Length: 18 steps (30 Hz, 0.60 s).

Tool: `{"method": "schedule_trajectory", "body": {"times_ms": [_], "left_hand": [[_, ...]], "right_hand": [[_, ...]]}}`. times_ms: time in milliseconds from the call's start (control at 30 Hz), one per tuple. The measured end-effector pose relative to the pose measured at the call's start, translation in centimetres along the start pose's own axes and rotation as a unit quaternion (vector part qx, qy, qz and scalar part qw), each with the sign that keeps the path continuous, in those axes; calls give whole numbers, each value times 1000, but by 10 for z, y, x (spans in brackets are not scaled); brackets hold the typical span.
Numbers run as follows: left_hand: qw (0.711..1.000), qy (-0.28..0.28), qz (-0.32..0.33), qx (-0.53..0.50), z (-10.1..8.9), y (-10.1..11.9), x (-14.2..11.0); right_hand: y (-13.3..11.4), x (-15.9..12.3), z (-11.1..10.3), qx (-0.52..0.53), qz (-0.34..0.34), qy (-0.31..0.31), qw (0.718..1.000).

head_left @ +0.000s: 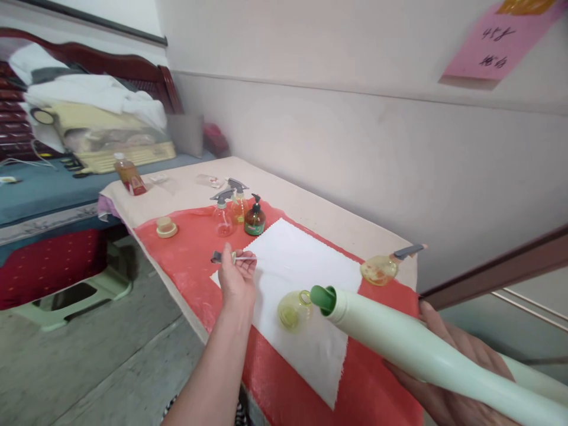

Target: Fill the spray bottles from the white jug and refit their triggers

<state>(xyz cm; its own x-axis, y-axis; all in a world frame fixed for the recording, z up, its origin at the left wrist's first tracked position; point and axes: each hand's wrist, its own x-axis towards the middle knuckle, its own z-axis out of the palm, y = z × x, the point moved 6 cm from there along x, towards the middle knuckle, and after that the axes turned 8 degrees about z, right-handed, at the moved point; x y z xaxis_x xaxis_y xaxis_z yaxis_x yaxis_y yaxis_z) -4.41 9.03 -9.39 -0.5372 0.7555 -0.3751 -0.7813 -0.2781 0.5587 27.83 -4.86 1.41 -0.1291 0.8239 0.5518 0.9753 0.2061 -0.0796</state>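
In my left hand [237,272] is a trigger spray head [217,257], its thin dip tube [245,258] pointing right past my fingers. My right hand [461,367] is wrapped around a long pale green container [412,340], held slanted with its mouth to the left. A darker green lip [323,299] shows in that mouth, close beside the neck of an uncapped yellow-tinted clear bottle [289,312]. This bottle stands on a white cloth [306,260]. Whether lip and neck touch, I cannot tell. Most of the container's rear end is out of frame.
On the red cover [190,236] stand two spray bottles [223,220], a dark pump bottle [254,219] and a small round lidded jar [166,226]. Another spray bottle [379,270] lies at right. A bottle of amber liquid [129,174] stands at the table's far left, near a green stool [75,302].
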Motion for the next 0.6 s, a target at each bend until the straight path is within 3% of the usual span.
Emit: {"method": "schedule_trajectory", "body": {"times_ms": [100, 200, 333, 600], "left_hand": [[1000, -4, 3, 8, 1, 0, 0], [1000, -1, -1, 10, 2, 0, -1], [1000, -3, -2, 6, 3, 0, -1], [1000, 2, -11, 4, 3, -1, -2]], "right_hand": [[-11, -10, 8, -137, -148, -13, 979], [-16, -9, 7, -184, -191, -9, 964], [-17, -7, 3, -198, -208, -7, 958], [-8, -6, 3, -226, -179, -34, 957]]}}
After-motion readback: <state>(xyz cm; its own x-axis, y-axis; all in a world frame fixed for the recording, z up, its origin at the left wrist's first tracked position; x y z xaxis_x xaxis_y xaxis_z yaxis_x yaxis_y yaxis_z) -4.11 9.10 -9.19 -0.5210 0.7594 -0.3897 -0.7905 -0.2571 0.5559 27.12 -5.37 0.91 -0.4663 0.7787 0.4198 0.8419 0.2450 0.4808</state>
